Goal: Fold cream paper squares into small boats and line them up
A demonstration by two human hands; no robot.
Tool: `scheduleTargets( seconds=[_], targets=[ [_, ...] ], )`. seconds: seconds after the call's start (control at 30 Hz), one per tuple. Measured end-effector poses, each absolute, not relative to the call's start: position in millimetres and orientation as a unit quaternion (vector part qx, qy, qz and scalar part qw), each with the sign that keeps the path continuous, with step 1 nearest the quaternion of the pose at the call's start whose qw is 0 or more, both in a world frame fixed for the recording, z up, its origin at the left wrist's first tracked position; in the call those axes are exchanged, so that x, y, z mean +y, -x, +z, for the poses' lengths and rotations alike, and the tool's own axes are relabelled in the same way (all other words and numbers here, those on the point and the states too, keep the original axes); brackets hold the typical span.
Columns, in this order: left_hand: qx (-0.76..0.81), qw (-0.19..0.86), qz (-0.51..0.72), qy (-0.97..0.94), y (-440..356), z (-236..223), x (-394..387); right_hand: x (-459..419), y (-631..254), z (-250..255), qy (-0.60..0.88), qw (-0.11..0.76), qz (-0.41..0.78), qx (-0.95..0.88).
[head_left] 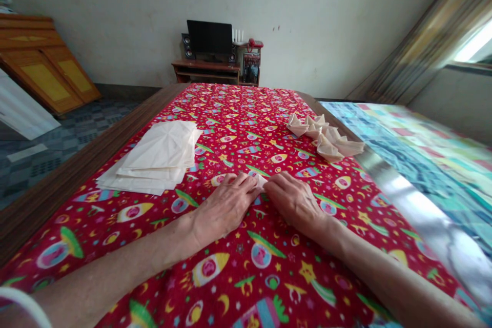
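Note:
Between my two hands lies a small folded piece of cream paper (260,181), mostly covered by my fingers. My left hand (230,197) presses on its left side with fingers curled together. From the other side, my right hand (292,197) grips its right end, knuckles up. To the left rests a stack of creased cream paper sheets (156,151), slightly fanned. Several folded paper shapes (326,136) with pointed tips sit in a cluster at the right. All of this is on a red patterned cloth (230,277).
The cloth covers a long table with a dark wooden edge (115,133) on the left. A bed (415,148) adjoins the right side. Beyond the far end stands a desk (207,65) with a monitor (210,37). A wooden cabinet (42,61) is at far left.

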State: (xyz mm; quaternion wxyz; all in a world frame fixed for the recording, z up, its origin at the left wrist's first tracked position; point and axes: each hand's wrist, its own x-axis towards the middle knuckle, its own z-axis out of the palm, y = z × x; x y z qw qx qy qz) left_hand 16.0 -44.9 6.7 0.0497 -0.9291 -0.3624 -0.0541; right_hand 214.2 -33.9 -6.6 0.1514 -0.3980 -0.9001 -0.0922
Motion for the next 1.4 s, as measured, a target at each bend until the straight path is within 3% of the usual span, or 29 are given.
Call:
scheduleTargets(
  seconds=[0.33, 0.97, 1.2, 1.4],
  targets=[
    [-0.346, 0.078, -0.038, 0.934, -11.2, 8.4, -44.5, -38.8, -222.9, -8.9, 0.362, 0.197, 0.024, -0.911],
    [-0.372, 0.077, -0.071, 0.922, 11.1, 3.0, -53.1, -43.8, -236.0, -11.4, 0.427, 0.163, 0.011, -0.889],
    [-0.356, -0.024, -0.191, 0.914, 9.6, -1.7, -31.0, -28.9, -218.5, 0.7, 0.383, 0.132, -0.069, -0.912],
    [-0.353, -0.086, -0.28, 0.889, 8.6, -14.3, -11.2, -10.1, -216.0, -5.9, 0.363, 0.176, 0.023, -0.915]
  ],
)
